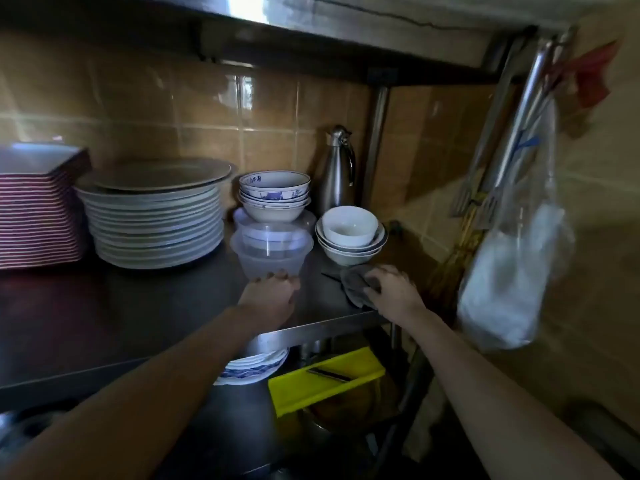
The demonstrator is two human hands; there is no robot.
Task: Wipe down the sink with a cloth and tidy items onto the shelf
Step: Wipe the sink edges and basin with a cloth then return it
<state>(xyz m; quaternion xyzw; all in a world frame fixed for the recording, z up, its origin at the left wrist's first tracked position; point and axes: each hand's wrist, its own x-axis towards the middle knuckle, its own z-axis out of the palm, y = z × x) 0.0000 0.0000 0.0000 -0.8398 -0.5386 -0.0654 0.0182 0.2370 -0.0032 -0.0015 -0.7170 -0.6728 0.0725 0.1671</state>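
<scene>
A steel shelf (322,329) carries stacked crockery. My right hand (391,289) holds a grey cloth (355,284) bunched on the shelf surface near its right front corner, just in front of a stack of white bowls (349,235). My left hand (273,294) reaches to the base of a clear plastic container (272,251), fingertips touching its lower edge. Behind that container stand another clear tub and a stack of blue-patterned bowls (275,194).
A tall stack of white plates (154,223) and a pile of red-edged square plates (34,209) fill the shelf's left. A steel flask (337,171) stands at the back. A plastic bag (512,271) and utensils hang right. Below are a yellow tray (325,379) and plates.
</scene>
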